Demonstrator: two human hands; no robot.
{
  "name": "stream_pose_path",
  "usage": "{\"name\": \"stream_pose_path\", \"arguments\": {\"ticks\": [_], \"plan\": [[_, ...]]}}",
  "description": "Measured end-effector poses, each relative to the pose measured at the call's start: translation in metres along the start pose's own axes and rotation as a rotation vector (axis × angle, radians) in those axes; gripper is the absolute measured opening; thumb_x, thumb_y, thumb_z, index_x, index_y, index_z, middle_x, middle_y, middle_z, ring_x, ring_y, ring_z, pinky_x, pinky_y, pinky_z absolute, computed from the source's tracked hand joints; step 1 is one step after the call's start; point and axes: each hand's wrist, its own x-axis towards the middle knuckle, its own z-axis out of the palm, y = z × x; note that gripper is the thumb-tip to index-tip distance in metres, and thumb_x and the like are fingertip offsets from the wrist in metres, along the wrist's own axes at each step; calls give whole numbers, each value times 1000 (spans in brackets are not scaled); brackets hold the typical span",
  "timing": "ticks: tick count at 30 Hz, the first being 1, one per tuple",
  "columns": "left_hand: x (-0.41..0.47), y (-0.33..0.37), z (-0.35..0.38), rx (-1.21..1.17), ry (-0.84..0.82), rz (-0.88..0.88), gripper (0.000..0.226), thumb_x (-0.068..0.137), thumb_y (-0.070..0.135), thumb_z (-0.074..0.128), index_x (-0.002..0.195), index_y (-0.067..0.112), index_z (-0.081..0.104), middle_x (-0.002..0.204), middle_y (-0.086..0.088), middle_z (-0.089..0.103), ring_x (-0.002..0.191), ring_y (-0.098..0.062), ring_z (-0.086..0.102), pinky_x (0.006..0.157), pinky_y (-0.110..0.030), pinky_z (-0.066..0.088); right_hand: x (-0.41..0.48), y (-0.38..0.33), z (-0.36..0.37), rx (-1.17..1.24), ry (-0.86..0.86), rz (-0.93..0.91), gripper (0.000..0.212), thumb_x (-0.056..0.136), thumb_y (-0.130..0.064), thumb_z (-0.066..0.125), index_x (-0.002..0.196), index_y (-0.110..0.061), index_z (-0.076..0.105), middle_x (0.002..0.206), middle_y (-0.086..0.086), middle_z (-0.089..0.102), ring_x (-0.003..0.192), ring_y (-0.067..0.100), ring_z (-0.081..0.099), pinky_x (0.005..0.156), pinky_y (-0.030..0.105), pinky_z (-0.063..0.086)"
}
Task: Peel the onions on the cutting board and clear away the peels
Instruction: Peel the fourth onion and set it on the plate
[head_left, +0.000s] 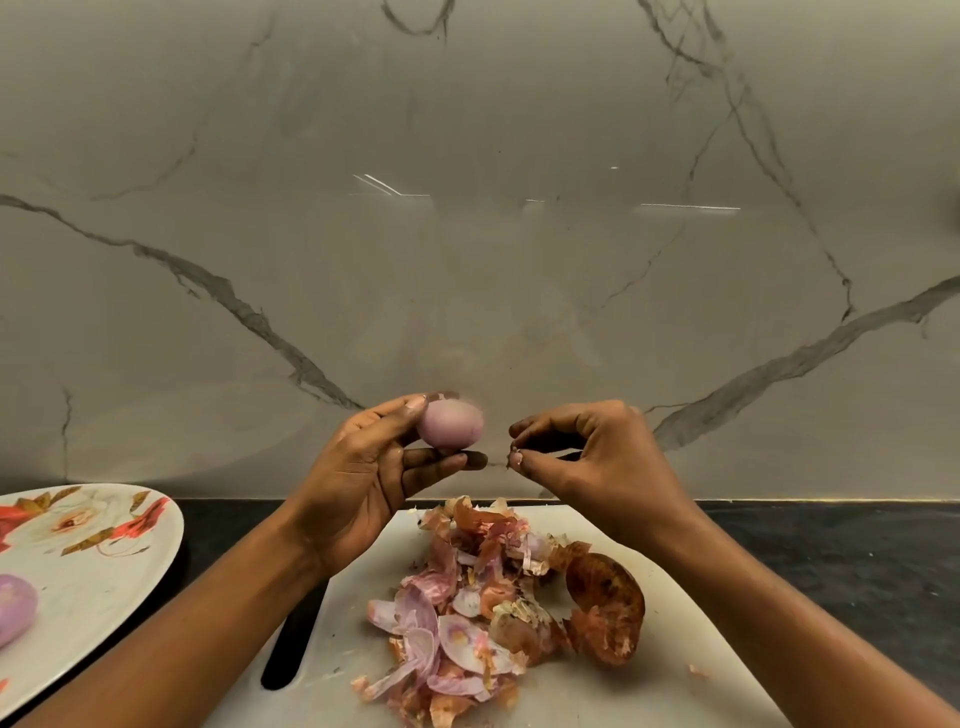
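Left hand (363, 467): raised above the far edge of the board (649, 675), palm turned toward the camera, forearm running up from the lower left. The fingers are closed around a peeled onion (451, 426). The thumb presses on its upper left side; the index and middle fingers lie straight beneath it, tips pointing right. The onion sits at the fingertips, not in the palm, and most of its pale purple surface is exposed. A small scrap of skin clings at its top, just beside the thumb tip.

Right hand (587, 457): raised at the same height, back of hand toward the camera, forearm running up from the lower right. The thumb and forefingers are pinched together, tips pointing left toward the onion. A tiny fragment shows at the pinch; whether it is peel cannot be told. The remaining fingers are curled in. The pinched tips stand near the onion but apart from it, with a clear gap between them and the left fingertips.

Peels (467, 613): a loose heap of purple and brown skins lies on the board, directly below both hands and touching neither. A large brown curved piece (605, 608) lies at the heap's right edge, below the right wrist.

Plate (104, 561): flowered, left of the left forearm, on the dark counter (831, 545). A second peeled onion (15, 608) rests on it at the frame's left edge, well apart from both hands.

A dark slot (288, 644) in the board shows just beside the left forearm.
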Motion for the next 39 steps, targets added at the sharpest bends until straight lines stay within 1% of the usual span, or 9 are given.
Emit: {"name": "stream_pose_path", "arguments": {"ticks": [2, 6, 10, 13, 21, 27, 33, 36, 39], "plan": [[-1, 0, 0, 6, -16, -11, 36, 98, 26, 65, 124, 2, 71, 127, -29, 70, 102, -47, 75, 76, -30, 66, 0, 0, 0, 41, 0, 6, 17, 87, -7, 84, 98, -20, 82, 98, -11, 79, 90, 2, 75, 82, 21, 63], [0, -3, -2, 90, -50, -22, 44, 86, 18, 75, 127, 6, 71, 131, -27, 69, 107, -49, 73, 81, -31, 66, -1, -3, -1, 111, -12, -27, 27, 91, -7, 79, 95, -33, 81, 89, -18, 79, 88, 3, 75, 78, 20, 62], [-2, -3, -1, 139, -65, -29, 51, 79, 20, 81, 128, 6, 72, 129, -27, 70, 103, -49, 74, 82, -34, 66, -1, -4, 0, 129, 4, -87, 21, 94, -10, 77, 109, -24, 82, 96, -18, 78, 94, 2, 74, 78, 21, 61], [-3, -3, 2, 148, -87, -31, 50, 79, 22, 80, 126, 6, 73, 127, -27, 71, 103, -46, 75, 80, -32, 66, -2, -4, -1, 138, -14, -145, 26, 91, -14, 82, 117, -18, 81, 106, -11, 78, 101, 5, 74, 84, 24, 63], [-3, -4, 0, 140, -108, -47, 45, 81, 22, 79, 124, 7, 75, 126, -28, 70, 102, -40, 76, 81, -33, 66, -1, -5, 1, 76, 22, -241, 16, 92, -17, 78, 108, -20, 82, 98, -13, 76, 95, 6, 73, 78, 20, 62], [-2, -2, 0, 97, -119, -45, 41, 90, 16, 67, 129, 5, 70, 128, -28, 70, 91, -41, 78, 76, -32, 66, 3, -1, 2, -10, 80, -119, 16, 100, -21, 71, 116, -22, 76, 102, -17, 72, 95, 4, 70, 83, 23, 62], [0, -2, -6, 14, -115, -42, 49, 94, 19, 61, 139, 1, 54, 139, -31, 62, 90, -37, 72, 76, -33, 66, 1, -1, -4, 14, 35, -51, 12, 95, -7, 75, 100, -17, 80, 90, -8, 77, 84, 7, 76, 79, 28, 65], [2, -3, -6, 13, -64, -31, 38, 104, 19, 54, 135, -2, 59, 136, -35, 60, 82, -29, 67, 66, -28, 63, 1, -1, -2, 23, -57, 8, 32, 95, 4, 59, 80, -17, 80, 92, -1, 80, 87, 12, 77, 78, 33, 67], [5, -6, -7, 54, 10, -26, 37, 110, 22, 42, 132, -1, 63, 133, -39, 58, 74, -24, 64, 59, -25, 60, 1, -3, 0, 94, -154, 85, 36, 91, -14, 50, 74, -8, 80, 95, 2, 81, 89, 10, 76, 75, 30, 65]]}}
